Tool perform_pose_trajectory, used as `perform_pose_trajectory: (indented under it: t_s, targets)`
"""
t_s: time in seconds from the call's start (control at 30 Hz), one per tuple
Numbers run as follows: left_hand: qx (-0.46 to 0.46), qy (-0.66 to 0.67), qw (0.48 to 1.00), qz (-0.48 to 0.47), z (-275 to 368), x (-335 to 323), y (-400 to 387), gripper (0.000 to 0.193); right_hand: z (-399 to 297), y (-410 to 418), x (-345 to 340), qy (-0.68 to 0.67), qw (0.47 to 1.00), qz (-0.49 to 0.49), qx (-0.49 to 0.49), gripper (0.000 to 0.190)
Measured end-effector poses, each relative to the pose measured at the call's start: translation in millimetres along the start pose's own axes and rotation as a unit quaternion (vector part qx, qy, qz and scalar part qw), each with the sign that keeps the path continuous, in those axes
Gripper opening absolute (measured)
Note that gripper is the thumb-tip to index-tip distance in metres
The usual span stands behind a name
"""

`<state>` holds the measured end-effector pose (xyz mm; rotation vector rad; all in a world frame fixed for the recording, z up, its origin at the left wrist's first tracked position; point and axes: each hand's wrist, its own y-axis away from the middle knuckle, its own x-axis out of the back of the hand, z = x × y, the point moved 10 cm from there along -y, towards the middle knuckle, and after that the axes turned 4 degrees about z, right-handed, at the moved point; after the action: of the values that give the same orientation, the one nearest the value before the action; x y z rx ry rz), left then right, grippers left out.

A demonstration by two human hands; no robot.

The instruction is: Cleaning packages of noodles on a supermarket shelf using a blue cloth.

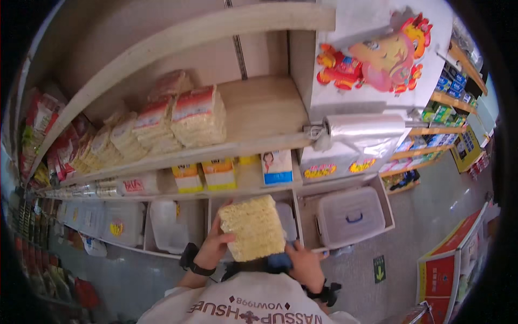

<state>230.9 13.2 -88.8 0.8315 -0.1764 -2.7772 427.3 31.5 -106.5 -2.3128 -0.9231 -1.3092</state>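
My left hand (215, 245) grips a clear-wrapped block of dried instant noodles (254, 228) by its left side, the thumb on its face. The block is tilted in front of my body. Close by its lower right corner is my right hand (306, 265); whether its fingertips touch the wrapper is not clear. A small blue tip (325, 254) shows beside that hand, too small to identify. On the shelf (263, 109) ahead stands a row of similar noodle packs (198, 117) with red-and-white labels, one lying on top at the back.
Below the shelf are yellow-and-white packets (219, 174) and a white-and-blue packet (277, 167). Lidded plastic bins (351, 216) sit in low compartments. A plastic bag roll (366, 126) juts from the end panel. A red display stand (439, 275) is at right.
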Motion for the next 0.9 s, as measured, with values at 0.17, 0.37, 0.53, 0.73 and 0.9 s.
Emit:
perform_pose_trajectory:
  t_s: [0.17,0.37,0.53,0.73,0.9]
  targets:
    - [0.014,0.033,0.994,0.106,-38.1,52.5,1.7,0.078,46.5,18.0,39.0,-0.028,0.986,0.141,-0.089,0.082]
    - [0.066,0.031,0.981,0.178,-73.8,60.5,8.1,0.073,51.8,21.0,93.0,-0.149,0.937,0.305,-0.084,0.077]
    - [0.045,0.005,0.989,0.141,-92.6,43.0,13.2,0.083,2.6,-15.7,81.8,-0.086,0.965,0.246,0.026,0.068]
    - [0.049,-0.025,0.987,0.153,-92.0,37.9,16.2,0.091,-22.3,-31.5,68.1,0.047,0.976,0.182,0.113,0.062]
    - [0.032,-0.057,0.990,0.123,-85.0,20.6,13.0,0.092,5.7,-17.6,97.8,0.116,0.955,0.271,0.026,0.061]
